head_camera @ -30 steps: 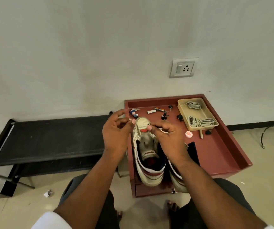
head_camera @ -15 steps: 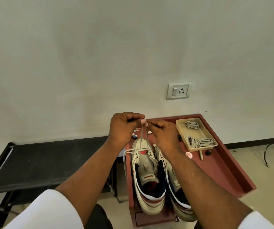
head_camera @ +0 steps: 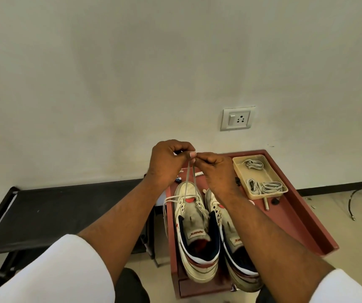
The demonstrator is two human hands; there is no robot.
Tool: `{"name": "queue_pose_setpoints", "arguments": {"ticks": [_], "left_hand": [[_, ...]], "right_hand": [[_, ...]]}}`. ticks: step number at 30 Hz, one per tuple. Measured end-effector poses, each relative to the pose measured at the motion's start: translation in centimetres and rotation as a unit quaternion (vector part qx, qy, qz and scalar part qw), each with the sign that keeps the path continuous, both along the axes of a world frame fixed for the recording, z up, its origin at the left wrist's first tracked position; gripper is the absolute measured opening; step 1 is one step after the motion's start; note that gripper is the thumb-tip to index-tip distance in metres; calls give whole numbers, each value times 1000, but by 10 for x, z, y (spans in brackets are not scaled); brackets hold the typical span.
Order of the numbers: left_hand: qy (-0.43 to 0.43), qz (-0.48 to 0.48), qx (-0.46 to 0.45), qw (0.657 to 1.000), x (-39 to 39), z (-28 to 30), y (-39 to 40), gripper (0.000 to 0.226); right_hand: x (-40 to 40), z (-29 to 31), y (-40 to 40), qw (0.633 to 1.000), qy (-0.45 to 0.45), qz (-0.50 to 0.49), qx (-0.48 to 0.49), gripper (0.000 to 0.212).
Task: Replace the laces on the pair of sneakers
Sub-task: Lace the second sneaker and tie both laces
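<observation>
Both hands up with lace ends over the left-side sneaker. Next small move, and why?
Probably level the two ends, then feed one into the next eyelet. Left hand and right hand pinch the lace together above the sneaker; it runs taut only through the toe eyelets, the upper ones look empty.

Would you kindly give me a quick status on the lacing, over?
Left hand and right hand pinch lace ends together, raised above left sneaker. Lace through its front eyelets only. Right sneaker beside it. Nothing obstructing.

The head camera looks forward and down, close over the red table [head_camera: 295, 215] toward the wall [head_camera: 132, 73].
</observation>
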State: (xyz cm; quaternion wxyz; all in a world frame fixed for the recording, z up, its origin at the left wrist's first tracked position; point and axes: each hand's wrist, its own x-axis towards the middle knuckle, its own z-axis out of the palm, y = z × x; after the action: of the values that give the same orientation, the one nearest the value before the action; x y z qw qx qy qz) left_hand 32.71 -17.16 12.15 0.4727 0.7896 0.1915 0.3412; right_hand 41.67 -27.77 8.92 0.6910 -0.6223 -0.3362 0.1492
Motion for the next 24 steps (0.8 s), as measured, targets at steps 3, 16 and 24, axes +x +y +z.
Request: {"name": "queue_pose_setpoints", "arguments": {"ticks": [3,16,24], "left_hand": [[-6,8,-24,1000,1,-3,0,38],[57,72,-83,992,-12,-85,-7,13],[370,75,-83,922,-9,-131,-22,57]], "right_hand": [[1,-8,0,999,22,37,-11,16],[15,-7,3,993,32,65,-89,13],[19,-4,4,995,58,43,-73,15]]}}
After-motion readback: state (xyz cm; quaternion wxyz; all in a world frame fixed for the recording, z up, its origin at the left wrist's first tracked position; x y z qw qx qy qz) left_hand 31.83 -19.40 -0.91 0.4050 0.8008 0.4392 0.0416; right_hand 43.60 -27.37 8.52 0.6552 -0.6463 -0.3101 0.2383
